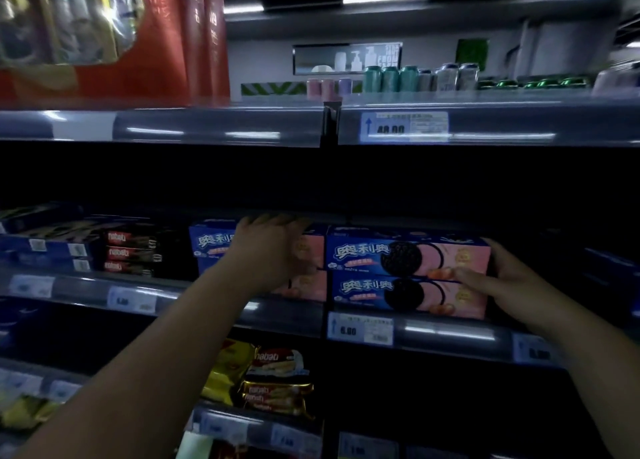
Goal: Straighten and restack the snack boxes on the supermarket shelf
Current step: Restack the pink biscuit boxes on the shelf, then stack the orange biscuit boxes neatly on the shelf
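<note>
Blue and pink cookie boxes stand in two stacks of two on the middle shelf (433, 334). My right hand (498, 282) clasps the right end of the right stack, thumb across the front where the top box (381, 254) meets the bottom box (367, 294). My left hand (273, 247) lies over the left stack (211, 247), fingers curled over the upper box's top edge, palm covering its front. The lower left box (308, 287) shows only its pink end.
Dark wafer boxes (130, 252) sit stacked left of the cookie boxes, with blue boxes (45, 247) further left. Wafer packets (277, 379) fill the shelf below. Drink cans (391, 78) line the top shelf. Right of the stacks the shelf is dark.
</note>
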